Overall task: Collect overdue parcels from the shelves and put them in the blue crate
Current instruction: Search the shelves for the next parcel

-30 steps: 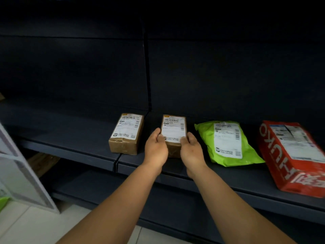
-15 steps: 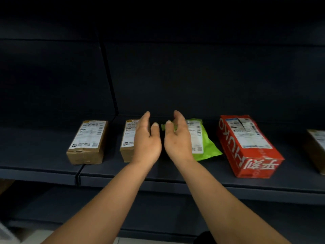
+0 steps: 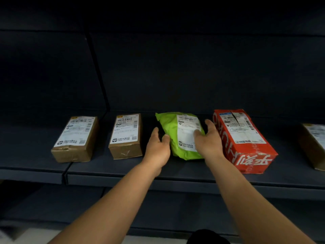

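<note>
Now both hands frame the green bag (image 3: 173,136) on the dark shelf (image 3: 112,169), one at each flank. The left hand (image 3: 158,147) sits at the bag's left edge, fingers loosely spread, thumb just touching the plastic; it holds nothing yet. The right hand (image 3: 208,140) lies over the bag's right side, its fingers reaching across the white label, relaxed, not clamped. The bag's long axis runs from the shelf's front edge toward the back, so it lies straight ahead between the palms, and both hands seem equally near. Squeezing inward should lift it. A small brown box (image 3: 125,136) stands just left of the left hand; a red box (image 3: 244,141) crowds the right wrist. No blue crate is in view.
</note>
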`<state>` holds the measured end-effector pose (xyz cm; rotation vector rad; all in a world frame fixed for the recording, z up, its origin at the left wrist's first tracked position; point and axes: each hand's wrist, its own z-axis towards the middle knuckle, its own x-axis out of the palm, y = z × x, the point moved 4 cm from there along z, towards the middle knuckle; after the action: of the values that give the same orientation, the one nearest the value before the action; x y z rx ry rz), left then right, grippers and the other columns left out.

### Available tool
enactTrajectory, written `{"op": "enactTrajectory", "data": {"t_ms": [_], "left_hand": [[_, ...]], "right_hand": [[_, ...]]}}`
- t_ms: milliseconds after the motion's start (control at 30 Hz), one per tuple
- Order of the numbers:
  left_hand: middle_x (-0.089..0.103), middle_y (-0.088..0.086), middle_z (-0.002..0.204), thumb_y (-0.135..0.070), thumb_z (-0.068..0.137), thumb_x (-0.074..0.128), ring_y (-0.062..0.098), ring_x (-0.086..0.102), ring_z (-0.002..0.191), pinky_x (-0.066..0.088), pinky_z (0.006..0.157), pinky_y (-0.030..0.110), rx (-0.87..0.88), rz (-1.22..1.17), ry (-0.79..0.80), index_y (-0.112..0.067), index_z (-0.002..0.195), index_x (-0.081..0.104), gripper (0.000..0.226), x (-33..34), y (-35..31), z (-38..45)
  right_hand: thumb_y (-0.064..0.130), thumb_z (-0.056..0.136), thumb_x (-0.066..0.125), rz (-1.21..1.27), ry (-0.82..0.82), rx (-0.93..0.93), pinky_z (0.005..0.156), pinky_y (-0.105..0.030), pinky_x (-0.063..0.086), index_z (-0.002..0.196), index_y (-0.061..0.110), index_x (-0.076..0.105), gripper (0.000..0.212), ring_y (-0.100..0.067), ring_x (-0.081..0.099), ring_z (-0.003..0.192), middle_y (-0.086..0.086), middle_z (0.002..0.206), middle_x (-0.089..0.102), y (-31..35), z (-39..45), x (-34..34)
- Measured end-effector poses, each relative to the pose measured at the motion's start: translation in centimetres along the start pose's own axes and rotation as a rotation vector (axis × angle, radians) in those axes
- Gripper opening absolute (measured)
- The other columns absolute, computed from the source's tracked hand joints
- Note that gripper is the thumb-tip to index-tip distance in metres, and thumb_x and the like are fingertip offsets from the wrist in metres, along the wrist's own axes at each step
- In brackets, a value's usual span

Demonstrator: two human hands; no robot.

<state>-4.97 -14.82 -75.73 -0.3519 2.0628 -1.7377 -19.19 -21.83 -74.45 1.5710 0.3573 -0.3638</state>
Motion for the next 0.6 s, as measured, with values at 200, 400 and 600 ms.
{"op": "enactTrajectory", "data": {"t_ms": [200, 400, 600], "left_hand": [[0.033, 0.001, 0.153, -0.035, 0.098, 0.048, 0.016, 0.035, 0.138, 0.028, 0.102, 0.021, -0.045, -0.052, 0.031, -0.017, 0.153, 0.021, 0.064, 1.2, 0.3, 0.2], [0.065, 0.003, 0.123, -0.038, 0.091, 0.058, 0.016, 0.063, 0.110, 0.049, 0.099, 0.036, -0.070, -0.140, 0.093, -0.021, 0.122, 0.059, 0.036, 1.8, 0.5, 0.3], [0.071, 0.001, 0.106, -0.006, 0.098, 0.047, 0.018, 0.067, 0.099, 0.054, 0.091, 0.037, -0.031, -0.213, 0.063, -0.030, 0.103, 0.063, 0.029, 1.6, 1.0, 0.3]], "right_hand": [[0.022, 0.095, 0.054, 0.039, 0.052, 0.077, 0.093, -0.028, 0.040, 0.153, 0.021, 0.024, 0.065, -0.026, 0.047, 0.129, -0.008, 0.148, 0.042, -1.8, 0.3, -0.1], [0.017, 0.094, 0.059, 0.098, 0.101, 0.048, 0.064, -0.022, 0.045, 0.151, 0.020, 0.028, 0.065, -0.012, 0.056, 0.092, -0.005, 0.132, 0.057, -2.2, 0.2, 0.5], [0.009, 0.093, 0.060, 0.213, 0.086, -0.004, 0.070, -0.024, 0.052, 0.145, 0.023, 0.037, 0.059, -0.010, 0.061, 0.095, 0.004, 0.119, 0.061, -2.3, -0.2, 1.0]]}}
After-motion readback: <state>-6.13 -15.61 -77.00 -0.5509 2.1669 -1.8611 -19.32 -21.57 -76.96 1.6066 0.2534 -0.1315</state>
